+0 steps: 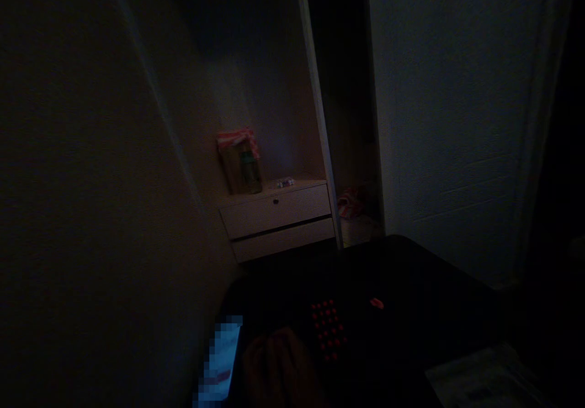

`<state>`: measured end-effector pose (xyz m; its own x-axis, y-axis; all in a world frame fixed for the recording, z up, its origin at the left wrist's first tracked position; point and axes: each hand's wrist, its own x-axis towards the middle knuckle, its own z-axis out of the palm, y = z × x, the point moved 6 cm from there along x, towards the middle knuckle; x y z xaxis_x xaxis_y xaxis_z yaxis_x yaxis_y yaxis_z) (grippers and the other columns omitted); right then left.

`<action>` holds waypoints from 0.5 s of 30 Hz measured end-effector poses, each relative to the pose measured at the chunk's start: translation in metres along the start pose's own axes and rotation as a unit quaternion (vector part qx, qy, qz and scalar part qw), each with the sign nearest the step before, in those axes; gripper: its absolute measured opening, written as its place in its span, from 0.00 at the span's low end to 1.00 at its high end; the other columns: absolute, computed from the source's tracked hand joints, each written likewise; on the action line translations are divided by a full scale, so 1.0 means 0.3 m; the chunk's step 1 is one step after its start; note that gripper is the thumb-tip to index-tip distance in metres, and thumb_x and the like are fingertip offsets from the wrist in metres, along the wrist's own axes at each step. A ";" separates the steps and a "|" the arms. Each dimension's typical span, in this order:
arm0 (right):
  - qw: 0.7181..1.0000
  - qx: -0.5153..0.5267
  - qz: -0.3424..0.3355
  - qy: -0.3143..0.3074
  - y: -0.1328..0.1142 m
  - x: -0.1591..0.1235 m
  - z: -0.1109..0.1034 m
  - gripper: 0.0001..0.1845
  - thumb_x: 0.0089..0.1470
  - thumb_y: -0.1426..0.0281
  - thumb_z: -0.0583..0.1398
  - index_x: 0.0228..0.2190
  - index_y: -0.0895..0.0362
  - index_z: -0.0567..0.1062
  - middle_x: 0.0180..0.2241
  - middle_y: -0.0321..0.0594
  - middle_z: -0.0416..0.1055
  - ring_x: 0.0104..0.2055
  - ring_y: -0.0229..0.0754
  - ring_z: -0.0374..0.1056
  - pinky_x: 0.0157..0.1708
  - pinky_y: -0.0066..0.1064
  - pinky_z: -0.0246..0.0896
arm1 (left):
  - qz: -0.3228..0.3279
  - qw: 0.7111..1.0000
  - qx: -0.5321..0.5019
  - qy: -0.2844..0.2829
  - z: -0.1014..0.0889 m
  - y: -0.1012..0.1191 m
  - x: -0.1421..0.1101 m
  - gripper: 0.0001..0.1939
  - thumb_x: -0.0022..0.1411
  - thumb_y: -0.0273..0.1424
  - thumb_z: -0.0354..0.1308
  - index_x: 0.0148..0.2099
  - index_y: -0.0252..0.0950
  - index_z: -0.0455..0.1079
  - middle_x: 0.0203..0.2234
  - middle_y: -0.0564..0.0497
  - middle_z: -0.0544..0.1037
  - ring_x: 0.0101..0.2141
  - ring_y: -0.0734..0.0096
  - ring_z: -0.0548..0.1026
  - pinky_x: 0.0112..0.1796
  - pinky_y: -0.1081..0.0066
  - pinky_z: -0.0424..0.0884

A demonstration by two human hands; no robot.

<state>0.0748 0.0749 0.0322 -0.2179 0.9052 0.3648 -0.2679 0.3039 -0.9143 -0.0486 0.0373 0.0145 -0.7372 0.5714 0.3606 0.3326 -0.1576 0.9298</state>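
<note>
The scene is very dark. At the bottom centre a dim, brownish shape looks like fingers or a hand, close together and partly cut off by the lower edge. I cannot make out whether it is my left hand, my right hand or both, nor whether anything is held. Just left of it glows a blue-white lit screen, blurred into blocks. To its right, several small red lights form a slanted grid on a dark surface. A small red-orange object lies beyond them.
The dark tabletop spans the lower part. A pale flat item lies at lower right. Behind stands a cabinet with drawers; a jar, a box with red-striped cloth and a small item sit on it. A pale door stands right.
</note>
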 end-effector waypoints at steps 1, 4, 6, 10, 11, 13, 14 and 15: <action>1.000 -0.007 -0.006 0.000 0.000 -0.002 0.003 0.11 0.61 0.56 0.62 0.43 0.44 0.80 0.41 0.42 0.80 0.51 0.54 0.76 0.50 0.44 0.75 | 0.002 1.000 -0.003 0.005 -0.002 -0.001 0.000 0.22 0.59 0.50 0.61 0.50 0.43 0.70 0.46 0.42 0.81 0.47 0.50 0.82 0.46 0.55 0.79; 0.998 -0.057 -0.034 -0.001 -0.007 -0.006 0.003 0.10 0.59 0.58 0.64 0.43 0.41 0.80 0.44 0.42 0.80 0.54 0.56 0.74 0.55 0.48 0.72 | 0.013 1.000 -0.004 0.023 -0.007 0.003 0.002 0.22 0.62 0.49 0.60 0.52 0.42 0.70 0.45 0.44 0.81 0.45 0.55 0.82 0.45 0.56 0.79; 0.995 -0.091 -0.050 -0.011 -0.017 -0.008 -0.004 0.11 0.59 0.58 0.64 0.45 0.40 0.80 0.46 0.41 0.80 0.56 0.55 0.73 0.56 0.49 0.71 | 0.023 0.999 -0.001 0.031 -0.004 0.015 0.000 0.22 0.64 0.48 0.60 0.52 0.39 0.71 0.45 0.46 0.80 0.44 0.60 0.80 0.45 0.57 0.79; 0.992 -0.116 -0.057 -0.016 -0.053 -0.016 -0.014 0.15 0.62 0.55 0.63 0.47 0.47 0.79 0.48 0.43 0.79 0.52 0.50 0.74 0.54 0.46 0.72 | 0.045 0.999 0.007 0.029 0.013 0.066 -0.026 0.19 0.69 0.45 0.58 0.54 0.38 0.72 0.47 0.46 0.79 0.43 0.67 0.78 0.44 0.60 0.78; 0.991 -0.121 -0.057 -0.010 -0.065 -0.020 -0.012 0.18 0.65 0.56 0.61 0.49 0.52 0.77 0.49 0.45 0.78 0.51 0.48 0.75 0.53 0.48 0.73 | 0.049 0.998 0.010 0.027 0.015 0.080 -0.034 0.19 0.69 0.44 0.58 0.54 0.38 0.72 0.48 0.46 0.79 0.43 0.67 0.78 0.44 0.60 0.78; 0.989 -0.134 -0.053 -0.001 -0.083 -0.029 0.004 0.15 0.66 0.59 0.59 0.50 0.48 0.78 0.47 0.42 0.80 0.52 0.50 0.75 0.52 0.47 0.73 | 0.054 0.998 0.018 0.018 0.014 0.103 -0.040 0.19 0.69 0.44 0.58 0.54 0.37 0.72 0.48 0.46 0.78 0.43 0.67 0.78 0.45 0.60 0.77; 0.989 -0.142 -0.050 0.004 -0.089 -0.032 0.013 0.13 0.66 0.61 0.59 0.49 0.44 0.79 0.45 0.40 0.81 0.53 0.52 0.74 0.53 0.46 0.72 | 0.054 0.998 0.022 0.012 0.010 0.109 -0.038 0.19 0.69 0.45 0.58 0.53 0.37 0.72 0.47 0.46 0.79 0.43 0.67 0.78 0.45 0.60 0.77; 0.988 -0.150 -0.047 0.011 -0.093 -0.033 0.022 0.13 0.65 0.61 0.59 0.49 0.42 0.79 0.44 0.39 0.81 0.54 0.54 0.74 0.54 0.47 0.71 | 0.053 0.998 0.028 0.004 0.005 0.112 -0.032 0.19 0.68 0.46 0.58 0.52 0.36 0.73 0.46 0.47 0.79 0.42 0.67 0.78 0.45 0.60 0.77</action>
<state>0.0783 0.0554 0.0554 -0.1848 0.8738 0.4498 0.0039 0.4584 -0.8888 -0.0295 0.0275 0.0420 -0.7005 0.5476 0.4577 0.4411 -0.1719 0.8808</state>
